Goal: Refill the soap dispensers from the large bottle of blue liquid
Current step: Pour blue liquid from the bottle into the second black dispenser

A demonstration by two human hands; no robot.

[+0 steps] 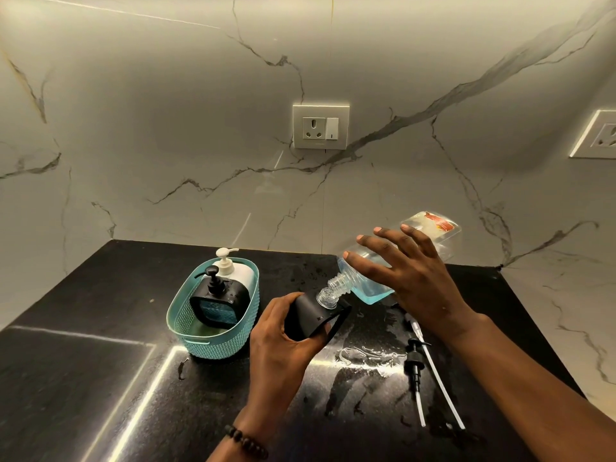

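We are pouring: our left hand (pixel 283 341) has its grip wrapped round the black dispenser (pixel 313 316), tilted above the worktop (pixel 100 378), while our right hand (pixel 406 271) lies with fingers spread and fairly straight over the big clear bottle (pixel 376 275), tipped neck-down so its threaded mouth meets the dispenser's clear neck (pixel 325 296). That right grip looks loose, more a press than a clench; whether the thumb hooks underneath we cannot tell.

The bottle seems nearly spent, blue liquid pooled only at the low shoulder, so we judge it light, thin-walled and easy to dent. Its smooth sides are likely slick, as wet smears shine on the worktop below. A hold round the body near the shoulder would steady it best. The dispenser is small and rigid; its flat sides suit a wrap.

Two pumps with long tubes (pixel 420 371) lie on the worktop at right. A teal basket (pixel 213 341) holds a black dispenser (pixel 216 301) and a white one (pixel 233 271).

The level inside the held dispenser is hidden by its dark casing, and the bottle's label is too blurred to read.
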